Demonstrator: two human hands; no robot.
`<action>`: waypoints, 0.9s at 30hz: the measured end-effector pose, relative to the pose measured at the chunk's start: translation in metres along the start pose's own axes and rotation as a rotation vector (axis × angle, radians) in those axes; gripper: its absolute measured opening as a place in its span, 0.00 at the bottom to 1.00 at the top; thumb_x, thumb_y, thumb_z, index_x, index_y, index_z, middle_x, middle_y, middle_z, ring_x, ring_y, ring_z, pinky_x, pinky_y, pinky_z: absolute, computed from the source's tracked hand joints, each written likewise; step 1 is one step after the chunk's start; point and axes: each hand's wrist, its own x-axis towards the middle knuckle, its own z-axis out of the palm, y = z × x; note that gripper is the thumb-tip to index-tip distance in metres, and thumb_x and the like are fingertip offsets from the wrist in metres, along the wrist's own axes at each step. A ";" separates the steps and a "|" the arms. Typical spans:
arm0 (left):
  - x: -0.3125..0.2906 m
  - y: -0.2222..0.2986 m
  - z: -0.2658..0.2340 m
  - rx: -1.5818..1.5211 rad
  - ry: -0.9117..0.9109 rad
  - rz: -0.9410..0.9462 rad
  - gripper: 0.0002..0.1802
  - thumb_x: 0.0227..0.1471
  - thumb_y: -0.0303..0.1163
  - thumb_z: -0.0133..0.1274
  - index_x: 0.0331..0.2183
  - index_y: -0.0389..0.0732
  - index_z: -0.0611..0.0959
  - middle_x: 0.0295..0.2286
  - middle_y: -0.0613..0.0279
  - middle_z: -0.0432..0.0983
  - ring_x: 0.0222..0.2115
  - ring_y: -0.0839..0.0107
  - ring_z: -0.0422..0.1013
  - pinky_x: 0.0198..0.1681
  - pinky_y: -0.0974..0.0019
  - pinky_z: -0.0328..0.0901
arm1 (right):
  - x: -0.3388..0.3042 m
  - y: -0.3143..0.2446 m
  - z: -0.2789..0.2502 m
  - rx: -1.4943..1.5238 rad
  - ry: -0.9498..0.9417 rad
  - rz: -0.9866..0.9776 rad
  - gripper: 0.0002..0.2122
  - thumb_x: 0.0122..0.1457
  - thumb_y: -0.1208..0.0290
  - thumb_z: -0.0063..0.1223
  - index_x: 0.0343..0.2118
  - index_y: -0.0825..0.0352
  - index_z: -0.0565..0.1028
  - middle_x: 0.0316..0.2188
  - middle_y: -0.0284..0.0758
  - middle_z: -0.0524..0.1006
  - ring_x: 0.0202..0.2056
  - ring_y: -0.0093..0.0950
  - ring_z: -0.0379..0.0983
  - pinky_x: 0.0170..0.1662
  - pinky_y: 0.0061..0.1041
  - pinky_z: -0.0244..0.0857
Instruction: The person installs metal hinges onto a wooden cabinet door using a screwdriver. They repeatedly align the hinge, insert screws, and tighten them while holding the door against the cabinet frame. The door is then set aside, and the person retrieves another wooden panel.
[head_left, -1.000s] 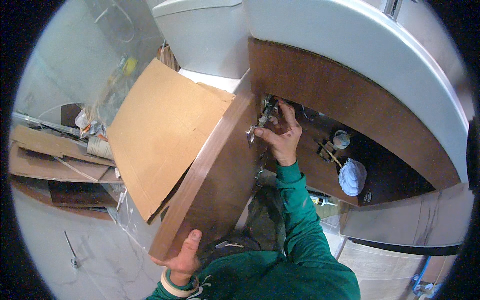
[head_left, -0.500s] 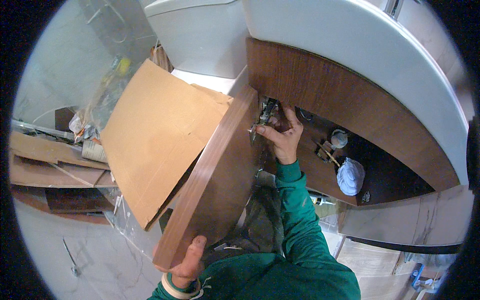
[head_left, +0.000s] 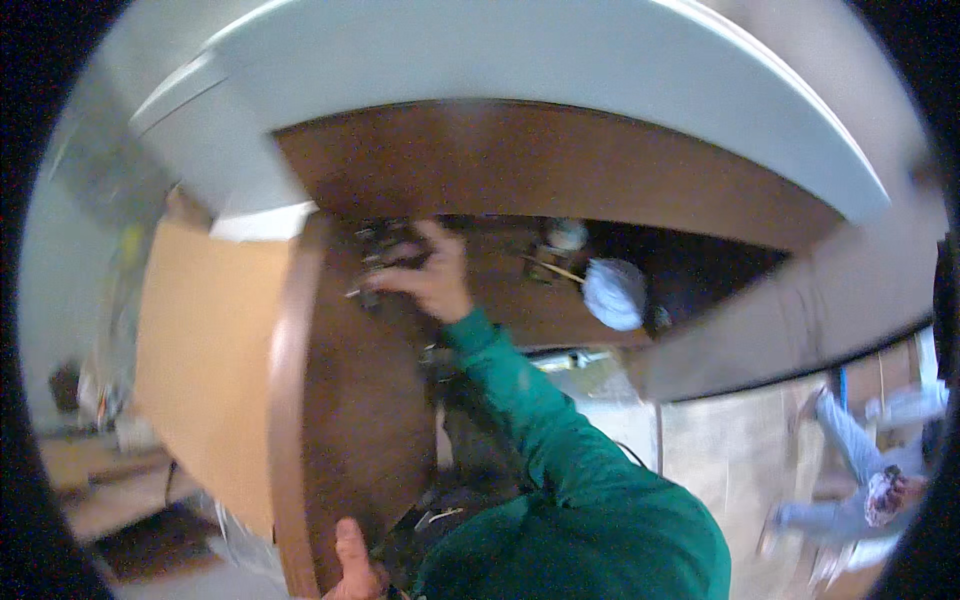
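A brown wood-grain cabinet door (head_left: 365, 420) stands swung open at the left of the cabinet. My left hand (head_left: 355, 568) grips its lower end; the thumb lies on the door's face, and most of the fingers fall outside the view or behind the edge. With thumb and fingers closed around it, my right hand (head_left: 435, 278) holds a dark metal hinge (head_left: 375, 245) at the door's upper corner, where door and cabinet meet. Motion blur hides the hinge's finer parts.
A white basin (head_left: 480, 60) curves over the brown cabinet front (head_left: 560, 165). Inside the cabinet are a white cloth bundle (head_left: 614, 294) and a small round container (head_left: 567, 235). Cardboard (head_left: 210, 370) leans beside the door. Another person (head_left: 860, 465) in pale clothes is at the lower right.
The view has swung right, so the door and both hands appear further left. My hands keep their places on the door and hinge. Another person has come into view at right.
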 end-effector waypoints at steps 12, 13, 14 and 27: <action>0.009 -0.004 -0.029 0.568 0.057 -0.216 0.37 0.43 0.36 0.66 0.52 0.29 0.71 0.49 0.46 0.71 0.50 0.56 0.68 0.55 0.58 0.62 | 0.003 -0.007 0.000 -0.100 -0.035 -0.073 0.18 0.34 0.77 0.74 0.30 0.68 0.78 0.27 0.30 0.78 0.29 0.20 0.74 0.33 0.22 0.71; 0.007 -0.007 -0.030 0.352 0.012 -0.150 0.37 0.42 0.36 0.67 0.52 0.29 0.71 0.49 0.46 0.71 0.51 0.57 0.67 0.56 0.58 0.62 | 0.002 -0.006 0.000 -0.060 -0.037 -0.055 0.17 0.34 0.77 0.74 0.30 0.69 0.78 0.27 0.30 0.78 0.30 0.20 0.75 0.33 0.22 0.70; 0.006 -0.007 -0.031 0.679 -0.001 -0.057 0.33 0.44 0.30 0.64 0.51 0.30 0.72 0.49 0.45 0.70 0.50 0.56 0.68 0.55 0.55 0.63 | 0.001 -0.006 0.001 -0.028 -0.027 -0.032 0.17 0.34 0.78 0.74 0.30 0.70 0.78 0.27 0.31 0.78 0.30 0.21 0.75 0.33 0.22 0.71; 0.005 0.024 0.001 -0.213 0.072 0.168 0.25 0.41 0.17 0.58 0.46 0.27 0.74 0.41 0.48 0.74 0.39 0.60 0.71 0.45 0.58 0.66 | 0.001 -0.003 0.003 -0.077 -0.011 -0.014 0.23 0.35 0.78 0.74 0.37 0.74 0.76 0.35 0.34 0.75 0.32 0.24 0.74 0.35 0.23 0.71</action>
